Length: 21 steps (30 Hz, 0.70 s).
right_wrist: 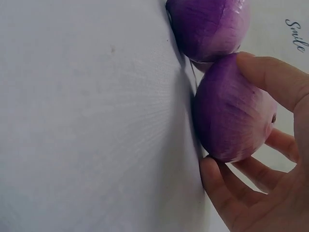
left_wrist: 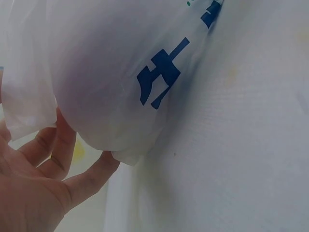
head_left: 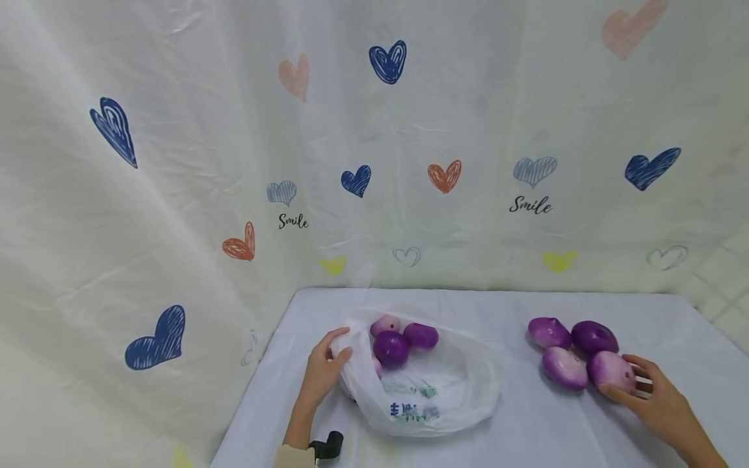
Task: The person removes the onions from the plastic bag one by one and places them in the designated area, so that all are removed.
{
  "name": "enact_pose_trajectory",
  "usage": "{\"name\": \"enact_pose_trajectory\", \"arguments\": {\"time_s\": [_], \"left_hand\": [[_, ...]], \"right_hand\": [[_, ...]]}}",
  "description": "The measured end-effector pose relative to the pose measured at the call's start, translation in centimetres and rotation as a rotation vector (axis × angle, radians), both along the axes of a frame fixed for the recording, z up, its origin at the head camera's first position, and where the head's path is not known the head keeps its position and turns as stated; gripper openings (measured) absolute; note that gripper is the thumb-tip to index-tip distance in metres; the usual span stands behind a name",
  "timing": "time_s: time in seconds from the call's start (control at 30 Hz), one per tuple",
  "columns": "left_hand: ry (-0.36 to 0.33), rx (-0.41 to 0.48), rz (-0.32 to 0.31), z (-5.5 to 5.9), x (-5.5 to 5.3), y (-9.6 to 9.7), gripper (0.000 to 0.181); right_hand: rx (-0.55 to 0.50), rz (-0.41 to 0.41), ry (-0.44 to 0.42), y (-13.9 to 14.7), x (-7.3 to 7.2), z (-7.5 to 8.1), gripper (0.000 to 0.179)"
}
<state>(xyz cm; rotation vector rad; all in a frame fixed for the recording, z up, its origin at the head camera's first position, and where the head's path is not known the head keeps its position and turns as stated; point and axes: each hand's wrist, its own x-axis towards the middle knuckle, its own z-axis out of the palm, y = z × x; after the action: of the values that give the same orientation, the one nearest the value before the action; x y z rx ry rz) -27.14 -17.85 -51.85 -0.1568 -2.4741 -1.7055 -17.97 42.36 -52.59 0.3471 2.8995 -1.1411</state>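
A white plastic bag (head_left: 468, 396) lies open-mouthed at the middle of the table, several purple onions (head_left: 391, 349) inside it. My left hand (head_left: 324, 367) holds the bag's left rim between thumb and fingers; in the left wrist view, fingertips (left_wrist: 108, 159) meet the thin plastic beside an onion's rounded shape showing through. Toward the right, my right hand (head_left: 655, 396) has thumb and fingers curled around a paler purple onion (head_left: 611, 372). That onion rests on the tabletop in the right wrist view, right beside another onion (right_wrist: 210, 26).
Three more onions, one of them dark purple (head_left: 594, 338), cluster left of and behind the gripped one. A black angled object (head_left: 329, 445) is by the left wrist. White cloth covers the table (head_left: 526, 429), and a heart-printed curtain (head_left: 480, 117) hangs behind it.
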Motion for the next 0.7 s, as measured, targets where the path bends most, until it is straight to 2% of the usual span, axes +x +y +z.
{"name": "enact_pose_trajectory", "arguments": {"time_s": [0.43, 0.7], "left_hand": [[-0.02, -0.011, 0.01, 0.1, -0.04, 0.07, 0.042], [-0.014, -0.003, 0.002, 0.05, -0.02, -0.04, 0.042]], "right_hand": [[-0.037, 0.058, 0.01, 0.25, -0.52, -0.32, 0.098], [-0.038, 0.061, 0.006, 0.3, -0.7, -0.65, 0.097]]}}
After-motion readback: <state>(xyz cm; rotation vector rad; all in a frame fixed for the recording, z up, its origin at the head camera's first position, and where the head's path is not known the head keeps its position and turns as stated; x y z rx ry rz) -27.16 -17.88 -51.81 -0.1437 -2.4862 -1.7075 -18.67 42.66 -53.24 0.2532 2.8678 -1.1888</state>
